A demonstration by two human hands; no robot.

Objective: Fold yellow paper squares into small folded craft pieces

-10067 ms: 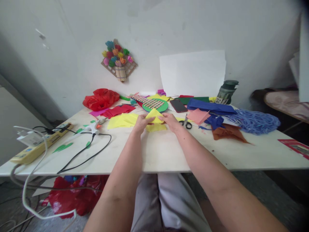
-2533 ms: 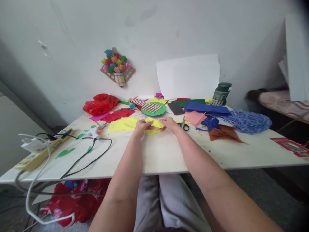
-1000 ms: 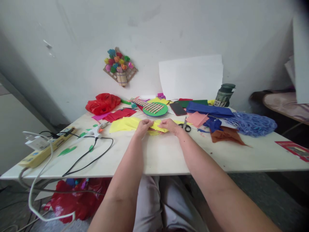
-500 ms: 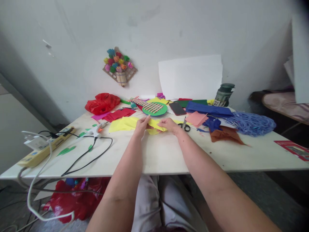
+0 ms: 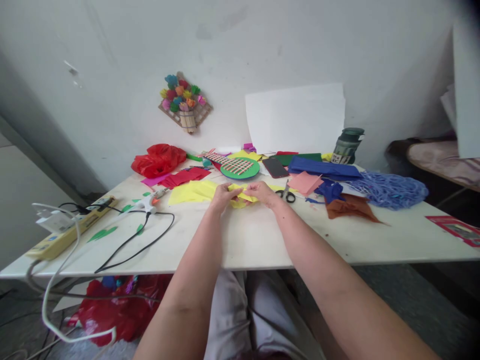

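Note:
Between my two hands is a piece of yellow crepe paper (image 5: pixel 240 202), partly covered by the fingers. My left hand (image 5: pixel 224 196) pinches its left side. The fingers of my right hand (image 5: pixel 259 192) are closed on its right side, close to the left fingertips. More yellow paper (image 5: pixel 193 192) lies flat on the table just left of my left hand. Beyond the hands rests a green round board with a lattice of thin sticks (image 5: pixel 240 167). Black-handled scissors (image 5: pixel 287 195) lie right of my right hand.
At the left are a glue gun (image 5: pixel 148 202) with a looping black cord and a power strip (image 5: pixel 75 227). A phone (image 5: pixel 275 168), blue folded paper (image 5: pixel 324 169), brown paper (image 5: pixel 350 209), blue yarn (image 5: pixel 392 191) and a dark bottle (image 5: pixel 347 145) occupy the right. Red paper (image 5: pixel 187 176) lies back left.
My fingertips have come closer together, the left ones curling over the yellow crepe paper. The paper looks more bunched between them. Things on the table stay in place.

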